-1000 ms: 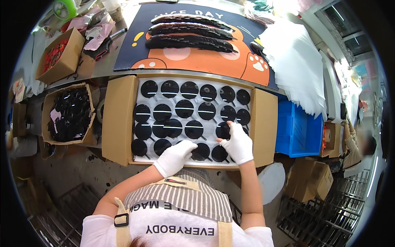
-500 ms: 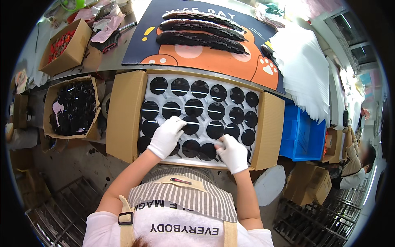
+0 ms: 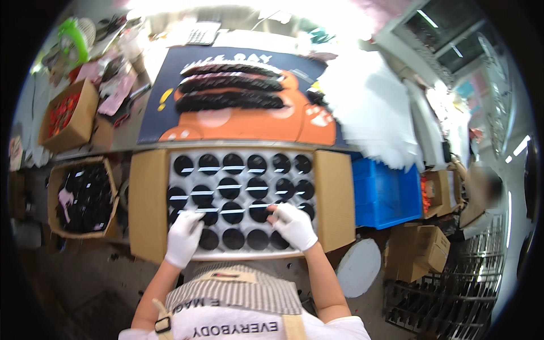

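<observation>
A cardboard box [image 3: 148,205] stands open in front of me, its white lining [image 3: 247,224] carrying rows of glossy black round discs [image 3: 233,213], several with short stems. My left hand [image 3: 185,238], in a white glove, hovers over the near left discs with bent fingers and thumb apart; nothing shows between them. Over the near right rows is my right hand [image 3: 292,226], also gloved, a bare fingertip poking out. Its thumb and forefinger come close together beside a black disc [image 3: 259,211]. Whatever they pinch, if anything, is hidden.
Beyond the box lies a dark printed mat [image 3: 153,127] bearing three long stacks of black pieces [image 3: 229,101]. White sheets [image 3: 368,107] and a blue crate [image 3: 391,198] stand right. Boxes of black parts [image 3: 85,198] and red pieces [image 3: 63,112] stand left. Another person [image 3: 481,198] is far right.
My view has shifted, so the box sits lower and further left. My left hand has moved back toward the box's left side. The right hand reaches slightly further in, over the third row.
</observation>
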`<state>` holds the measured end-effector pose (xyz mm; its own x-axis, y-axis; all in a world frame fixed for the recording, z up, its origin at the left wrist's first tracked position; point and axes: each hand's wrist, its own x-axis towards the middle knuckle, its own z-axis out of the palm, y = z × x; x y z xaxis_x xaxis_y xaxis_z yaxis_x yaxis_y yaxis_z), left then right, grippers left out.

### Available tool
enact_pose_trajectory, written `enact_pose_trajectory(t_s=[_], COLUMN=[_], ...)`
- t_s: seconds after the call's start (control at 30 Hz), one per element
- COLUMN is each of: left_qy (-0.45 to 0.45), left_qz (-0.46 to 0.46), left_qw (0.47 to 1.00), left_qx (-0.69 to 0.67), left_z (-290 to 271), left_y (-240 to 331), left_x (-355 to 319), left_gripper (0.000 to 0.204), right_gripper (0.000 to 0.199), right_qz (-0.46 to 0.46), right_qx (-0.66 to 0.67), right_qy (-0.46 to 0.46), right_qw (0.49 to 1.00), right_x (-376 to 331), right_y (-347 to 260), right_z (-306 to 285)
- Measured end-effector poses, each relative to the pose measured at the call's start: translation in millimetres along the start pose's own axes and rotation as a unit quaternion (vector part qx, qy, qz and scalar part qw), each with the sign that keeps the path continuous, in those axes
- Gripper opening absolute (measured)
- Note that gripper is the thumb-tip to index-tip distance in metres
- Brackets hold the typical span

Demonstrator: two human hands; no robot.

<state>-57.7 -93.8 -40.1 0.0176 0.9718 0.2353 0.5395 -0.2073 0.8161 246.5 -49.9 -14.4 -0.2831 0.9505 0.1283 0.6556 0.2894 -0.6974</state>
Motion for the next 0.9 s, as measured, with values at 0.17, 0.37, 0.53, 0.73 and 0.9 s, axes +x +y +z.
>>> enact_pose_trajectory(t_s=[0.17,0.37,0.53,0.73,0.9], left_qy=[0.070,0.103,0.132,0.110,-0.005], left_qz=[0.000,-0.060,-0.126,-0.132,-0.090], left_qw=[0.997,0.989,0.981,0.985,0.984], left_qx=[0.031,0.091,0.073,-0.021,-0.157], left_z=[-3.6,13.4,3.6,12.9,34.0], left_y=[12.2,10.4,26.4,39.4,61.4], left_x=[-16.9,-32.4,-49.1,-22.7,32.6], left_gripper=[0.027,0.029,0.031,0.029,0.027], right_gripper=[0.023,0.022,0.010,0.017,0.016], right_qz=[0.064,0.211,0.198,0.137,0.093], right_qx=[0.037,-0.255,-0.011,0.042,-0.023], right_qy=[0.361,0.266,0.344,0.150,0.064], right_qw=[0.930,0.905,0.918,0.978,0.993], right_x=[97.8,165.2,182.2,162.4,140.6], right_y=[102.8,271.2,260.3,211.4,141.9], right_z=[-102.9,-144.6,-144.6,-175.9,-163.0])
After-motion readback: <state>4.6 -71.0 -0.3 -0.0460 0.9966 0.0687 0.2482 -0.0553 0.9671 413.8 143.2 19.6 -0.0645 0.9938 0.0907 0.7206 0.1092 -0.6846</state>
